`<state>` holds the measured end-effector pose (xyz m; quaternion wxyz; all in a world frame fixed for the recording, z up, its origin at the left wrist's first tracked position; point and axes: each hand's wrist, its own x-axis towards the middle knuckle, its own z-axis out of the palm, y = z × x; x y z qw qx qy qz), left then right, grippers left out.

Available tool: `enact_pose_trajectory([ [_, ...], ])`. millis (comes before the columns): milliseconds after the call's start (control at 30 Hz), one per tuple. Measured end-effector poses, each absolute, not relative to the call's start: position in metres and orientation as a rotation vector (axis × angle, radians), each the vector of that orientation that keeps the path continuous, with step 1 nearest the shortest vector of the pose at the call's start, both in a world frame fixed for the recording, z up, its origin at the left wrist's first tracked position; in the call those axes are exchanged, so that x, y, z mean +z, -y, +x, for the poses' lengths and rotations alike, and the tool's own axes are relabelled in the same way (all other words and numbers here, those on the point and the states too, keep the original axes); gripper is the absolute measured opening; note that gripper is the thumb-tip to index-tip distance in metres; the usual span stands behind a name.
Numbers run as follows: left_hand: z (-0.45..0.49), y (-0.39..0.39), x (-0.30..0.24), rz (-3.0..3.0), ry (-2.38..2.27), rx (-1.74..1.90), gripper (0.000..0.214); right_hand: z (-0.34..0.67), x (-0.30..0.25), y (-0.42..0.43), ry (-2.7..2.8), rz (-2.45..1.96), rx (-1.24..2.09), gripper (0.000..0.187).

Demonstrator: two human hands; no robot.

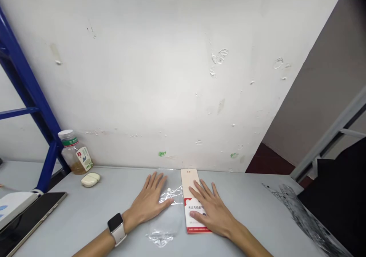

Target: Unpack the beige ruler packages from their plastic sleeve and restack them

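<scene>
My left hand (150, 201) lies flat and open on the grey table (91, 211), fingers spread, its fingertips resting on a clear plastic sleeve (168, 211). A smartwatch (116, 227) is on that wrist. My right hand (213, 210) lies flat and open on a long cream and red card package (190, 180) with printed characters, covering its lower half. The package lies lengthwise, beside the plastic sleeve and pointing toward the wall.
A plastic jar (74, 152) with a white lid stands at the back left by a blue metal frame (31, 97). A small cream case (90, 179) lies near it. A dark tablet (28, 220) sits at the left edge. Black fabric (334, 203) is at the right.
</scene>
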<state>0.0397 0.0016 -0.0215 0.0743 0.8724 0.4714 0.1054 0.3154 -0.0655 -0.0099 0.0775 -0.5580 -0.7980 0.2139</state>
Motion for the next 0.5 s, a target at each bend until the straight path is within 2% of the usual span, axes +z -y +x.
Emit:
enact_pose_trajectory([
  [500,0.0388,-0.0028,-0.0262,2.668,-1.365,0.282,0.077,0.3148,-0.0100,0.0660,2.397,-1.673,0.637,0.072],
])
